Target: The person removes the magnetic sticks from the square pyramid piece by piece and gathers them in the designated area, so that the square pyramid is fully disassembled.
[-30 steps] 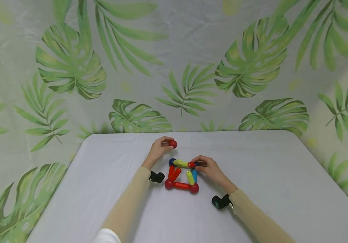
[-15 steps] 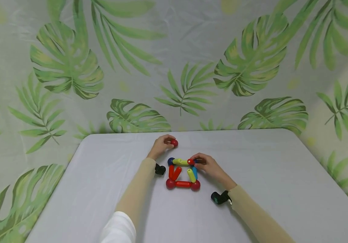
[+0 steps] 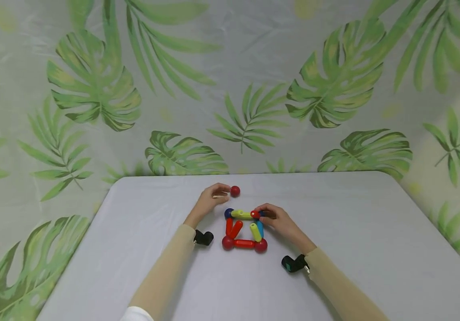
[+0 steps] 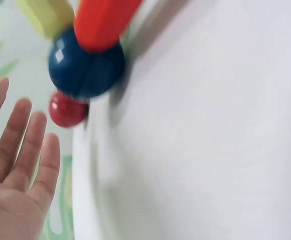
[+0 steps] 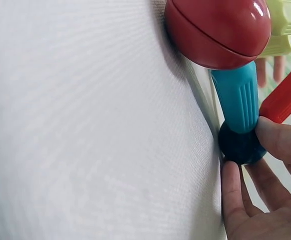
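A loose red ball (image 3: 235,191) lies near the table's back edge, just right of the left hand (image 3: 210,199), whose fingers are extended and hold nothing. In the left wrist view the left hand (image 4: 23,175) is apart from the red ball (image 4: 67,109). The right hand (image 3: 279,220) grips the back-right dark blue ball (image 5: 241,145) of a four-sided frame, thumb and fingers around it. A blue rod (image 5: 238,97) and a red rod (image 5: 284,92) meet that ball. Two red balls (image 3: 227,242) (image 3: 260,245) form the front corners, a blue ball (image 3: 229,213) the back-left one.
A red rod (image 3: 244,244) joins the front balls and a yellow-green rod (image 3: 242,215) spans the back. Other rods tilt up from the corners. The white table (image 3: 334,214) ends before a leaf-patterned cloth (image 3: 254,67). Black cameras sit at both wrists.
The left hand has let go of the red ball and drawn back slightly to the left; the ball stands a little farther right. The right hand keeps its grip on the frame's corner.
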The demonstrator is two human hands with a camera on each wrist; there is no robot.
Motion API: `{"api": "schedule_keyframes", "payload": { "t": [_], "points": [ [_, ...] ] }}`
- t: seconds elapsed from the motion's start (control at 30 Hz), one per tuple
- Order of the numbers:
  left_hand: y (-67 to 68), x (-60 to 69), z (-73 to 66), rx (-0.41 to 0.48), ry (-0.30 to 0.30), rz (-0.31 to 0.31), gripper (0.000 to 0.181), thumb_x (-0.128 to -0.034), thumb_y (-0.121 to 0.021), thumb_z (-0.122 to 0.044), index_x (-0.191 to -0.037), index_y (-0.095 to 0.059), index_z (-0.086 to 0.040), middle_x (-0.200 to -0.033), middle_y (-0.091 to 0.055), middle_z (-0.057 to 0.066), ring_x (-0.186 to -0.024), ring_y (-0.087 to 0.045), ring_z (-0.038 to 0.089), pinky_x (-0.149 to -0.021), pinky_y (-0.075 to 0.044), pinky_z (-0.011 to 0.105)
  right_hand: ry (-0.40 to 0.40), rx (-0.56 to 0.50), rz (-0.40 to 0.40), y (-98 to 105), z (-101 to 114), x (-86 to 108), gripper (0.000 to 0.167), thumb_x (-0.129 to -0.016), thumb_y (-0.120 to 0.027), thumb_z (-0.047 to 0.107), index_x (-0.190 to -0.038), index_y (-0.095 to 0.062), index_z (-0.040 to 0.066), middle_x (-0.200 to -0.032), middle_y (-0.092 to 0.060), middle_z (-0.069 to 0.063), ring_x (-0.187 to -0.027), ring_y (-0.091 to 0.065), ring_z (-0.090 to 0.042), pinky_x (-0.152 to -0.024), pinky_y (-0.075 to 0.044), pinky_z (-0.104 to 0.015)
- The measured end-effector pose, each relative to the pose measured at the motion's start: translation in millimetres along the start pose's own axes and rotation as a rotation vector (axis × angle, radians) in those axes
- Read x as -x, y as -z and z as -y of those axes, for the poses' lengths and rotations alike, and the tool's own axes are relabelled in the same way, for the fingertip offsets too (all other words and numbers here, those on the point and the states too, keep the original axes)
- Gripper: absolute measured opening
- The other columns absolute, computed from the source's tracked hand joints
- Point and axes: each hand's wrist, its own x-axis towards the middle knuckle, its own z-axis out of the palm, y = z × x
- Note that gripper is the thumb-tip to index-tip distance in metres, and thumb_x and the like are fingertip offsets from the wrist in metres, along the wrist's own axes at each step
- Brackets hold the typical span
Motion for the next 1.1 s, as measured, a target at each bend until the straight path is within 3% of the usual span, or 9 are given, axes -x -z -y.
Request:
{"api": "schedule_keyframes", "payload": {
  "t": [0.13,0.23,0.43,0.6,0.73,0.87,0.97,1.1],
  "points": [
    [-7.7,17.2,-6.7,0.026,-0.082,0.151,0.026,-0.0918,-0.060,0.001,-0.117,-0.059,0.004,-0.116,-0.061,0.018,-0.109,-0.057,0.031,-0.094,-0.046,0.040,0.017,-0.007,-0.001,4,-2,2.2,0.025,-0.094,-0.054,-0.002,-0.118,-0.060,0.002,-0.120,-0.060,-0.013,-0.112,-0.053,-0.031,-0.099,-0.040,-0.048],
    [-15.9,24.2,-8.9,-0.025,-0.123,0.210,0.025,-0.0923,-0.061,-0.002,-0.118,-0.061,-0.001,-0.115,-0.063,0.012,-0.111,-0.057,0.025,-0.099,-0.042,0.042,0.032,-0.010,0.002,5,-3,3.0,0.025,-0.094,-0.053,-0.002,-0.119,-0.059,0.001,-0.120,-0.059,-0.013,-0.112,-0.053,-0.032,-0.099,-0.040,-0.049],
    [-29.7,26.6,-7.5,-0.134,-0.172,0.183,0.022,-0.0905,-0.062,0.000,-0.112,-0.063,-0.004,-0.107,-0.065,0.006,-0.105,-0.058,0.021,-0.099,-0.042,0.039,0.040,-0.018,0.007,5,-4,3.1,0.026,-0.094,-0.053,-0.002,-0.119,-0.059,0.002,-0.120,-0.059,-0.013,-0.112,-0.053,-0.032,-0.100,-0.039,-0.049],
    [-30.4,26.5,-7.3,-0.146,-0.177,0.101,0.020,-0.0902,-0.062,0.000,-0.110,-0.064,-0.002,-0.107,-0.064,0.008,-0.102,-0.058,0.023,-0.094,-0.045,0.038,0.039,-0.015,0.006,3,-4,3.8,0.025,-0.094,-0.054,-0.002,-0.118,-0.059,0.001,-0.119,-0.060,-0.014,-0.112,-0.053,-0.033,-0.099,-0.040,-0.049],
    [-17.0,25.0,-7.8,-0.147,-0.148,-0.015,0.019,-0.0889,-0.064,0.001,-0.107,-0.066,-0.002,-0.108,-0.065,0.010,-0.099,-0.058,0.024,-0.088,-0.049,0.037,0.034,-0.018,0.000,2,-4,3.5,0.025,-0.094,-0.055,-0.002,-0.118,-0.060,0.002,-0.119,-0.060,-0.013,-0.113,-0.053,-0.032,-0.100,-0.040,-0.048],
    [8.3,20.9,-1.5,-0.204,-0.063,-0.123,0.017,-0.0861,-0.069,-0.002,-0.103,-0.069,-0.006,-0.103,-0.067,0.007,-0.094,-0.058,0.022,-0.083,-0.049,0.036,0.032,-0.015,0.000,1,-4,2.8,0.025,-0.094,-0.055,-0.001,-0.118,-0.060,0.003,-0.120,-0.060,-0.012,-0.112,-0.053,-0.031,-0.099,-0.042,-0.046],
    [29.2,17.5,10.6,-0.273,0.013,-0.163,0.016,-0.0848,-0.072,-0.006,-0.101,-0.069,-0.009,-0.102,-0.068,0.004,-0.096,-0.058,0.020,-0.084,-0.045,0.036,0.030,-0.008,-0.001,0,-3,2.5,0.025,-0.095,-0.055,-0.001,-0.119,-0.060,0.004,-0.120,-0.059,-0.012,-0.112,-0.053,-0.030,-0.098,-0.043,-0.044],
    [50.2,13.9,22.1,-0.333,0.070,-0.161,0.017,-0.0841,-0.072,-0.005,-0.100,-0.069,-0.008,-0.104,-0.068,0.006,-0.103,-0.058,0.023,-0.091,-0.042,0.040,0.020,-0.002,-0.002,-2,-3,2.2,0.026,-0.095,-0.055,-0.001,-0.119,-0.060,0.005,-0.120,-0.059,-0.011,-0.111,-0.053,-0.030,-0.097,-0.043,-0.044]
  ]
}}
